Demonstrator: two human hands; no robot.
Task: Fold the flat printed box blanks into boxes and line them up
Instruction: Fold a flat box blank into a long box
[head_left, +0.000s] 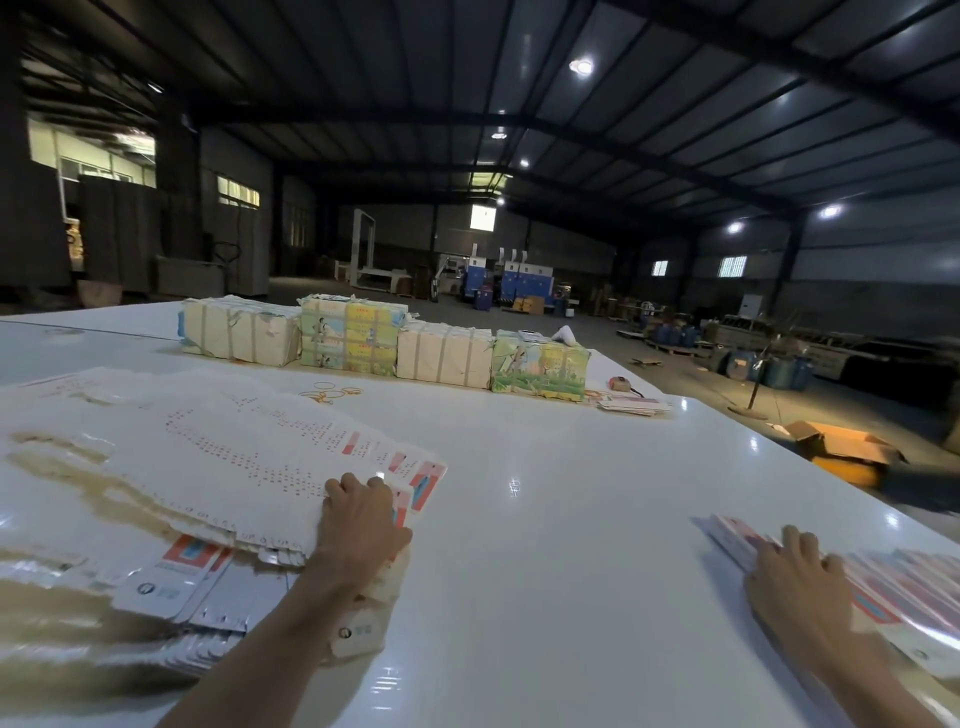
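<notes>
A wide fanned pile of flat white box blanks (208, 457) with red and blue print covers the left of the white table (545, 519). My left hand (358, 519) rests at the pile's right end, its fingers curled over the edge of the top blanks. At the near right lies a row of overlapping folded printed boxes (904, 587). My right hand (795, 577) lies flat on the left end of that row, fingers spread.
Several strapped bundles (384, 340) of paper stand in a line at the table's far side, with a few loose blanks (634, 404) and rubber bands (327, 392) nearby. An open cardboard box (841, 447) sits on the floor past the right edge.
</notes>
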